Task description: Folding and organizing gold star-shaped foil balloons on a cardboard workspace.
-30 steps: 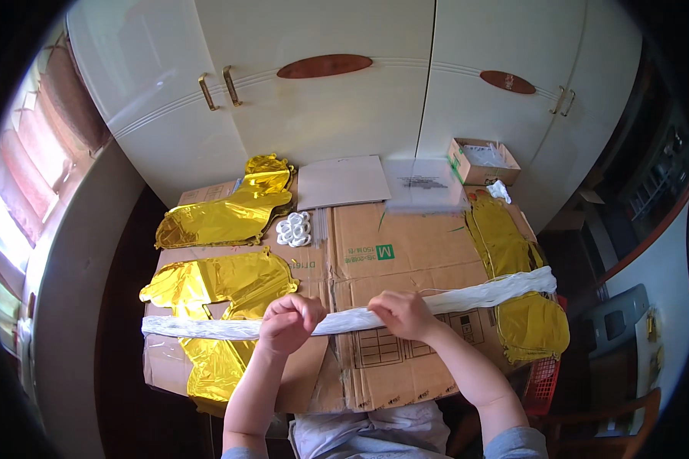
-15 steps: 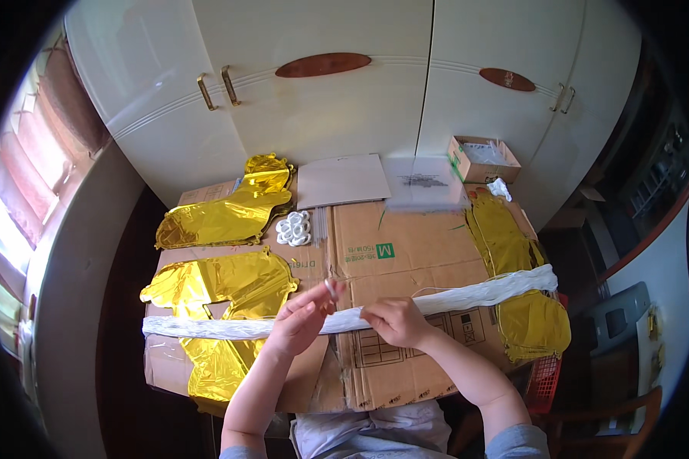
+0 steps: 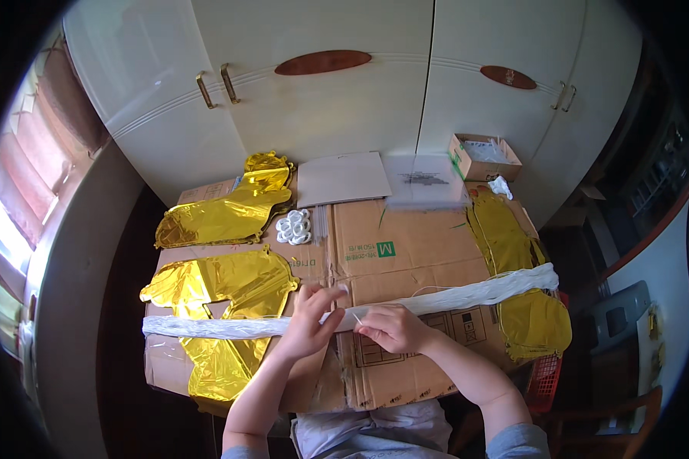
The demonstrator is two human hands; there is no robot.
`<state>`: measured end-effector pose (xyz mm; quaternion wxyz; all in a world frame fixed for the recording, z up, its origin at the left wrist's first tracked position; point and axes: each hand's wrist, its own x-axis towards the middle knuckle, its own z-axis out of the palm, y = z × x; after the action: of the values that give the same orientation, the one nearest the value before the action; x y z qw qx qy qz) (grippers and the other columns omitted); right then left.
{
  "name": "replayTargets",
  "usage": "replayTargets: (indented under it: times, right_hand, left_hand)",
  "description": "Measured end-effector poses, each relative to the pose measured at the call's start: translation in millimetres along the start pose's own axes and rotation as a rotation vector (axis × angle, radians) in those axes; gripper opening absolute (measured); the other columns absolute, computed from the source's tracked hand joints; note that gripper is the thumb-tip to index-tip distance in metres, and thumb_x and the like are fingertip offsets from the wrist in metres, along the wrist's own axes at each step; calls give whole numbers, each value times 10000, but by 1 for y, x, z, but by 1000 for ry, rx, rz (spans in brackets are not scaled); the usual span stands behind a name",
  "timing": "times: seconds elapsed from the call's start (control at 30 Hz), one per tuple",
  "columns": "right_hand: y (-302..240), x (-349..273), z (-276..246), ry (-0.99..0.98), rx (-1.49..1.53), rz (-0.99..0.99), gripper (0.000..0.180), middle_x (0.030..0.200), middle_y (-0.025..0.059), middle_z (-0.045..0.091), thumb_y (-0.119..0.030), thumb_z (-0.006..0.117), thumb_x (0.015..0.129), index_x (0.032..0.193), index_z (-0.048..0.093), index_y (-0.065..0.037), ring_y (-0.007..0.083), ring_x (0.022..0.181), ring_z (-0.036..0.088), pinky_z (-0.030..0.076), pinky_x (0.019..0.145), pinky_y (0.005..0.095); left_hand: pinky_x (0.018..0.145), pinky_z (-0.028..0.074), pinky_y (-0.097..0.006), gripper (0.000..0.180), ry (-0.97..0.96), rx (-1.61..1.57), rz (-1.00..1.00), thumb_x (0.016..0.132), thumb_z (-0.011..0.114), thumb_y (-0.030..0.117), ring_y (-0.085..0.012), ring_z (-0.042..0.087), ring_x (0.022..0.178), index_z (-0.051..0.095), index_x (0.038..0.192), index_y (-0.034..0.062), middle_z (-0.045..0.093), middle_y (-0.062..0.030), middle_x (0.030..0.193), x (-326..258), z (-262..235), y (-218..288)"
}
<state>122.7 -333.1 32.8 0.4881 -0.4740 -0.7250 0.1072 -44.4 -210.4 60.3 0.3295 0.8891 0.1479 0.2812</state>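
Observation:
A long bundle of white string (image 3: 467,294) stretches crosswise over the table in front of me. My left hand (image 3: 311,321) hovers above its middle, thumb apart from the raised fingers. A small bit of white string (image 3: 341,290) shows at its fingertips, slightly blurred. My right hand (image 3: 394,327) is closed just right of it, over the bundle, pinching a short strand (image 3: 357,318) that points toward the left hand. Beyond the hands lies a pile of small white string coils (image 3: 294,227).
Gold foil balloons, flat, lie at left (image 3: 218,283), far left (image 3: 222,218) and right (image 3: 536,325). Flattened cardboard (image 3: 406,268) covers the table. At the back are a grey board (image 3: 343,180), clear plastic bags (image 3: 425,183) and a small open box (image 3: 486,158). White cabinets stand behind.
My left hand has turned and spread its thumb from the fingers, shifting slightly right. My right hand has moved a little left and nearer me, and a strand now shows at its fingertips.

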Motion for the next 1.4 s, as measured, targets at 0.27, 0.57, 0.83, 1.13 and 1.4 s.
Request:
replayTargets:
  times: [0.27,0.57,0.83,1.13,1.4]
  right_hand:
    - [6,-3,7,33,-44,69,41,720,103,584,-77,623,841,852,620,-37,287,629,580,468,576,361]
    - [0,2,1,-46,-17,146,43,717,123,555,-69,588,857,841,578,-30,299,669,582,462,599,375]
    - [0,3,-5,7,-11,177,42,755,123,580,-56,604,841,840,577,-24,311,694,588,470,618,374]
    - [-3,3,-3,46,-31,134,32,708,84,565,-65,625,833,832,597,-50,268,645,571,453,564,348]
    - [-6,2,-9,27,-60,126,44,758,100,600,-51,621,822,863,606,-49,305,670,606,477,576,370]
  left_hand:
    - [803,445,-345,218,-191,-1243,-332,895,545,140,-182,548,933,603,1016,-31,624,-76,943,-10,-4,-11]
    - [799,453,-311,167,-329,-1305,-138,913,510,51,-174,579,873,624,992,-42,634,-90,930,-13,2,-23]
    - [838,465,-320,188,-544,-1041,-190,913,538,66,-163,554,940,643,1026,-41,623,-95,1046,-15,-5,-29]
    - [827,442,-315,193,-401,-576,-86,889,569,105,-179,552,949,632,1022,-19,617,-104,961,-12,-2,-23]
    - [830,410,-308,187,-365,-390,-85,913,524,86,-165,532,914,659,999,-11,622,-94,945,-9,-3,-15]
